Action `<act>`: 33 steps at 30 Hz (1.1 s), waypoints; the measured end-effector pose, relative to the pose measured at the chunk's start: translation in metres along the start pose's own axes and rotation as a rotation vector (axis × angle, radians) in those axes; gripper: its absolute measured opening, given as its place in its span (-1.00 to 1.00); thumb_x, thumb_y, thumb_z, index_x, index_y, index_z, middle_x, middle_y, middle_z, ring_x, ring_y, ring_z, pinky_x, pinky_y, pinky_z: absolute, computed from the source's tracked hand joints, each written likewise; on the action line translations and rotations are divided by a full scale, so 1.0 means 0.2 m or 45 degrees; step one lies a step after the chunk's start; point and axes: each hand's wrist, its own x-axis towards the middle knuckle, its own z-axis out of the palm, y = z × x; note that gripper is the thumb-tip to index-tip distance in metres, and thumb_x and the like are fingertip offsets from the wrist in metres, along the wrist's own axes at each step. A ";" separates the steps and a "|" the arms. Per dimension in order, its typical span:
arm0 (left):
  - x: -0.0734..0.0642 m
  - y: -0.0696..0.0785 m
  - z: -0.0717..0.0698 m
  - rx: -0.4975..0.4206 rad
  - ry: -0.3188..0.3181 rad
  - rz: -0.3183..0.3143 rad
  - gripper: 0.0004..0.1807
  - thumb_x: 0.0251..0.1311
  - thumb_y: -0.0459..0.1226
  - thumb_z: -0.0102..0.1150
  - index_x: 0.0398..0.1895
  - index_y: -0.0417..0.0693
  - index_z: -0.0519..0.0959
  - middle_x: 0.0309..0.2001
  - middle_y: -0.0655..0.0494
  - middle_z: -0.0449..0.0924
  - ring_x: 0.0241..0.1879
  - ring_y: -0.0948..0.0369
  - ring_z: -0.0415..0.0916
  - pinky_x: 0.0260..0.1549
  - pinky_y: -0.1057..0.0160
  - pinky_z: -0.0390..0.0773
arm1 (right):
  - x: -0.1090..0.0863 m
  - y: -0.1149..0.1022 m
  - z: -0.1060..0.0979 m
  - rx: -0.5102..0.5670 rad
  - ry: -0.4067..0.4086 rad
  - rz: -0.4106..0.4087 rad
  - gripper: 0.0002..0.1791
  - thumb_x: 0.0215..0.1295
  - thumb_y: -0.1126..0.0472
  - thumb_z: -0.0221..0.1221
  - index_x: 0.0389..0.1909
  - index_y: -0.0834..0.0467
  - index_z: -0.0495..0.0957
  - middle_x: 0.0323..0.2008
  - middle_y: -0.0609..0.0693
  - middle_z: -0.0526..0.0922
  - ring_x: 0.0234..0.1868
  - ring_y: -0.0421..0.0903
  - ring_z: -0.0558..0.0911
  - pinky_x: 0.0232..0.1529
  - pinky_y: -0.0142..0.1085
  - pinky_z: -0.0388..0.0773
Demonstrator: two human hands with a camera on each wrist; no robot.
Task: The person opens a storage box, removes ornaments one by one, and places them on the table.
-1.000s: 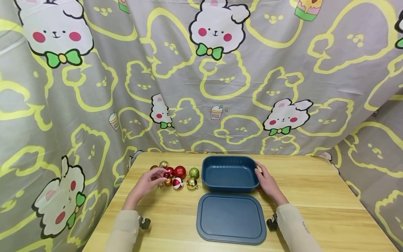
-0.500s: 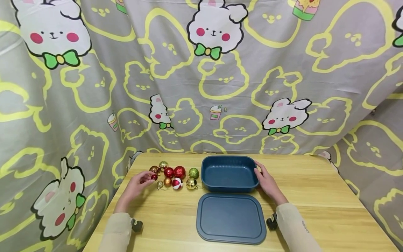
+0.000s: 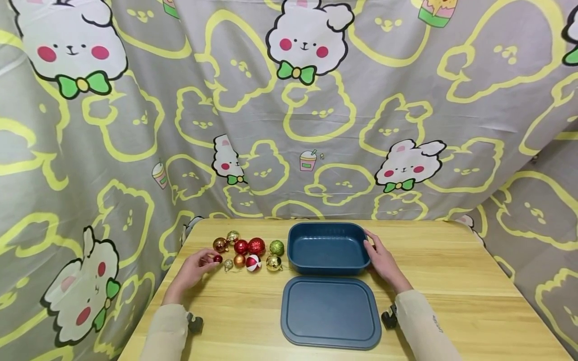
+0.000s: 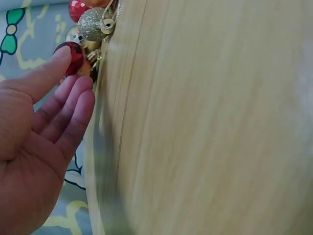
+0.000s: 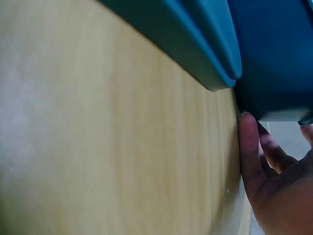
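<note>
In the head view, my left hand [image 3: 195,268] is left of a loose cluster of Christmas balls. It pinches a small shiny red Christmas ball [image 4: 77,58], thumb on one side and fingertips on the other. Right beside it lies a small glittery gold ball [image 3: 228,264], also in the left wrist view. My right hand [image 3: 380,255] rests against the right end of a deep dark-blue rectangular box [image 3: 328,271], its fingers touching the outside wall near the rim. The box stands without a lid, and its inside floor shows bare.
A flat blue lid [image 3: 331,312] lies in front of the box. Left of the box are a green glitter ball [image 3: 277,247], a gold ball [image 3: 273,262], a red-and-white ball [image 3: 253,263] and several others. A patterned curtain [image 3: 316,125] hangs behind the wooden table [image 3: 451,281].
My left hand has moved left and toward the table's front with the small red ball, away from the middle of the cluster. The right hand stays at the box.
</note>
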 end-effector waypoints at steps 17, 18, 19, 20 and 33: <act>0.02 0.01 0.02 0.068 -0.038 -0.068 -0.74 0.33 -0.34 0.34 0.06 -0.13 0.64 -0.28 0.01 0.65 -0.23 0.16 0.60 -0.19 0.27 0.57 | 0.00 0.00 0.00 -0.002 0.001 0.009 -0.39 0.69 -0.15 -0.18 0.64 -0.13 0.06 0.20 0.41 0.53 -0.33 0.02 0.65 -0.43 -0.20 0.67; 0.02 0.01 0.02 0.072 -0.038 -0.069 -0.74 0.33 -0.34 0.34 0.06 -0.13 0.65 -0.28 0.01 0.65 -0.23 0.16 0.59 -0.19 0.27 0.57 | 0.00 0.00 0.00 0.004 0.004 0.013 -0.40 0.69 -0.14 -0.18 0.64 -0.15 0.07 0.19 0.40 0.54 -0.34 0.03 0.65 -0.43 -0.20 0.67; 0.02 0.01 0.02 0.077 -0.041 -0.067 -0.74 0.33 -0.34 0.34 0.06 -0.14 0.65 -0.28 0.01 0.66 -0.23 0.17 0.59 -0.19 0.27 0.57 | 0.01 0.00 0.00 0.003 0.005 0.012 -0.40 0.69 -0.14 -0.18 0.64 -0.15 0.07 0.18 0.40 0.54 -0.34 0.02 0.65 -0.43 -0.20 0.68; 0.02 0.01 0.03 0.078 -0.043 -0.068 -0.74 0.33 -0.34 0.34 0.06 -0.14 0.65 -0.28 0.01 0.66 -0.23 0.17 0.59 -0.20 0.27 0.57 | 0.01 0.00 0.00 0.006 0.008 0.015 -0.41 0.69 -0.14 -0.17 0.63 -0.16 0.08 0.17 0.39 0.55 -0.35 0.02 0.65 -0.43 -0.20 0.67; 0.03 0.01 0.03 0.087 -0.052 -0.083 -0.73 0.34 -0.32 0.34 0.08 -0.13 0.66 -0.28 0.03 0.65 -0.24 0.17 0.56 -0.26 0.25 0.54 | 0.01 0.00 0.00 -0.013 0.011 0.000 -0.39 0.69 -0.16 -0.18 0.64 -0.16 0.07 0.18 0.39 0.55 -0.34 0.01 0.64 -0.42 -0.20 0.66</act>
